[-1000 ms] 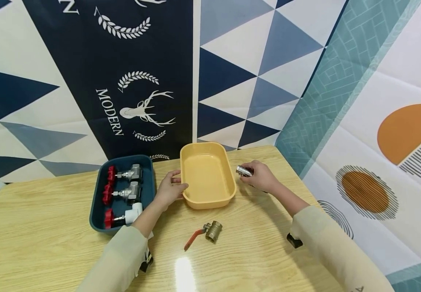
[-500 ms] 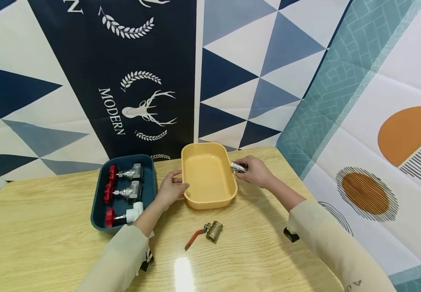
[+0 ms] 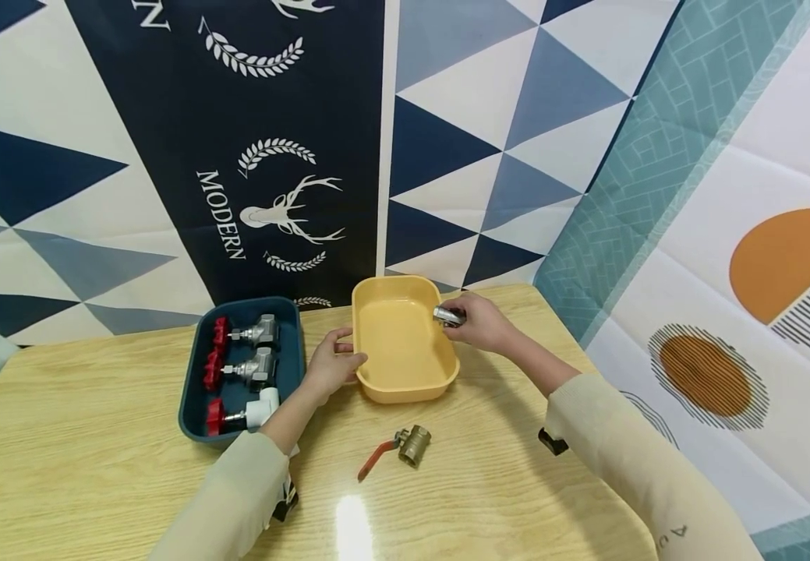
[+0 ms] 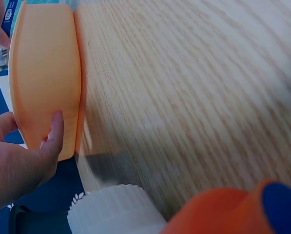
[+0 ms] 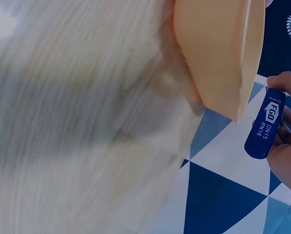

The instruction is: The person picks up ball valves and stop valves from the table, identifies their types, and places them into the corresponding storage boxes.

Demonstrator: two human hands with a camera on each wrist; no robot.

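My left hand (image 3: 334, 365) holds the left wall of an orange-yellow plastic tray (image 3: 366, 382), the thumb at the rim on one side and fingers along the other. In the left wrist view the tray stands flat on the table. My right hand (image 3: 480, 321) grips a small silver ball valve (image 3: 450, 315) just over the tray's right rim. The right wrist view shows its blue lever handle (image 5: 266, 124) with white lettering; the fingers partly hide the valve body. Nearer the front lies a brass ball valve (image 3: 415, 446) with a red lever.
A dark blue tray (image 3: 183, 405) stands left of my left hand. Inside it are two metal valves (image 3: 259, 366) with red handwheels and one valve with a white plastic body (image 3: 262, 407). Patterned cloth walls (image 3: 475, 117) rise behind and to the right of the wooden table (image 3: 503, 483).
My right hand has carried the silver ball valve leftward, from beside the yellow tray to over its right rim. The left hand keeps its hold on the tray.
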